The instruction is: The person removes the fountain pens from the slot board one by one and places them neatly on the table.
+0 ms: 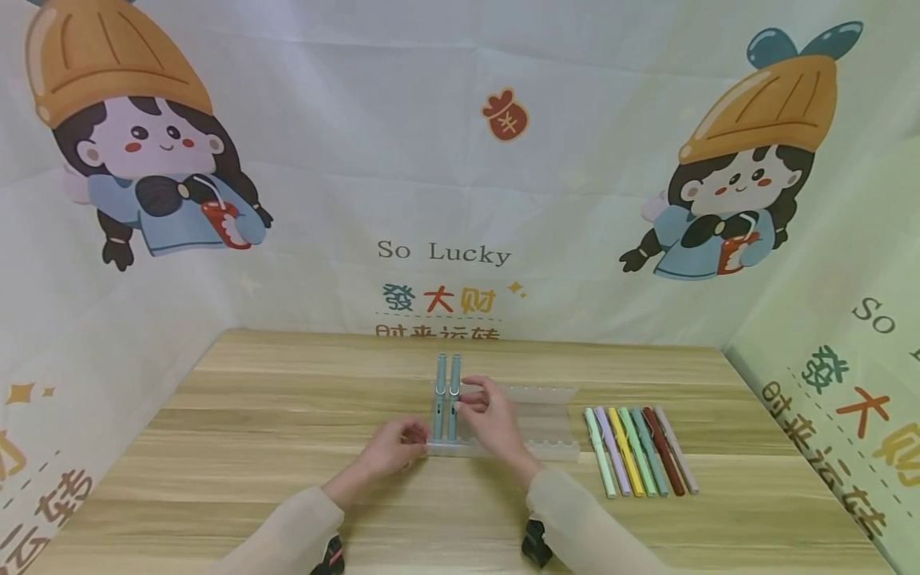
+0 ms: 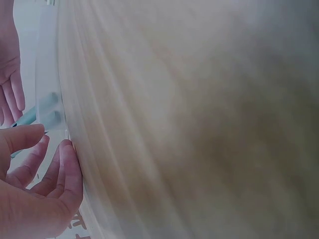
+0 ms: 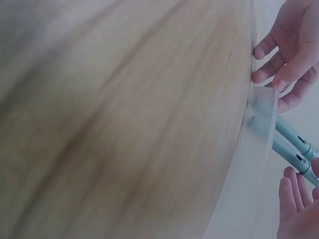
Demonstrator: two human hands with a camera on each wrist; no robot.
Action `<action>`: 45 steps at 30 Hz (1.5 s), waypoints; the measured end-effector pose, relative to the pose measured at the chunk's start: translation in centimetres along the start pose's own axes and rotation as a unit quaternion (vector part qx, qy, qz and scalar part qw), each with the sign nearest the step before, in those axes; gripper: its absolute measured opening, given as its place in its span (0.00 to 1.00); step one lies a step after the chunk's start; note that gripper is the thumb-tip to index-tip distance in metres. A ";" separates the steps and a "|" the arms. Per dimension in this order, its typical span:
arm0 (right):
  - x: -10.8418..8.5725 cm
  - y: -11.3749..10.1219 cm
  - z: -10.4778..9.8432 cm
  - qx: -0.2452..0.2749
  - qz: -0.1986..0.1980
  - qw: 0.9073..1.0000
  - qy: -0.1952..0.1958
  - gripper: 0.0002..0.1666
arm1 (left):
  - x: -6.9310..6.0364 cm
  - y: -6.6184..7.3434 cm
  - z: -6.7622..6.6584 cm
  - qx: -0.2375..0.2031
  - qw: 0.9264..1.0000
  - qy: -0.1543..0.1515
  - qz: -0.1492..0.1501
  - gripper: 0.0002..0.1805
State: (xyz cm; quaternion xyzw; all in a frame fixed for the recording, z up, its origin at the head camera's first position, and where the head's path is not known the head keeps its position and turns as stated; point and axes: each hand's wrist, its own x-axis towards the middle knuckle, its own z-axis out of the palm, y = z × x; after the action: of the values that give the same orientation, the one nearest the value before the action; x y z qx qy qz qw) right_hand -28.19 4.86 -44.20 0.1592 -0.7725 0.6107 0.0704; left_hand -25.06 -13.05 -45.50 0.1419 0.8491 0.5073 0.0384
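Two teal pens lie side by side in the left end of a clear plastic pen tray with notched edges. The left teal pen is next to the right teal pen, both clips facing up. My right hand pinches the right pen near its middle, at the clip end. At the tray's front left corner, my left hand holds the edge with thumb and curled fingers. In the right wrist view, the left thumb touches the frosted tray end; part of the right hand is cut off.
Right of the tray lies a row of several pens, among them a yellow pen, a dark red pen and a lilac pen. All rest on a wood-grain table. A printed cloth hangs behind and at both sides.
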 end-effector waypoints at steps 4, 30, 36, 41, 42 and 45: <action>0.3 0.3 0.4 -0.001 0.002 1.000 0.001 0.22 | 0.1 -0.1 0.0 0.003 1.000 -0.002 0.002 0.08; 0.7 0.0 0.9 -0.010 0.017 1.000 0.004 0.27 | 0.2 0.0 0.1 0.007 1.000 0.004 -0.001 0.08; 0.9 -0.6 0.7 0.004 0.018 1.000 0.022 0.28 | 0.1 0.0 0.0 0.012 1.000 0.002 0.002 0.08; 1.0 -1.0 0.1 0.013 0.006 0.999 0.033 0.27 | 0.1 0.1 0.0 0.011 1.000 0.001 -0.003 0.08; 1.0 -1.1 0.0 0.015 0.002 0.999 0.032 0.27 | 0.1 0.1 0.0 0.011 1.000 0.000 -0.003 0.08; 0.7 -1.9 -0.6 0.029 -0.006 0.999 0.028 0.27 | 0.1 0.1 0.0 0.009 1.000 0.001 -0.002 0.08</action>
State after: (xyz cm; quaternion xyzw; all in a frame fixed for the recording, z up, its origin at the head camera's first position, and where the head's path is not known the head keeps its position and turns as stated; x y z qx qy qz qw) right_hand -28.32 4.92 -42.13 0.1491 -0.7514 0.6363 0.0910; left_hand -25.12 -13.00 -45.41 0.1398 0.8541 0.4995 0.0375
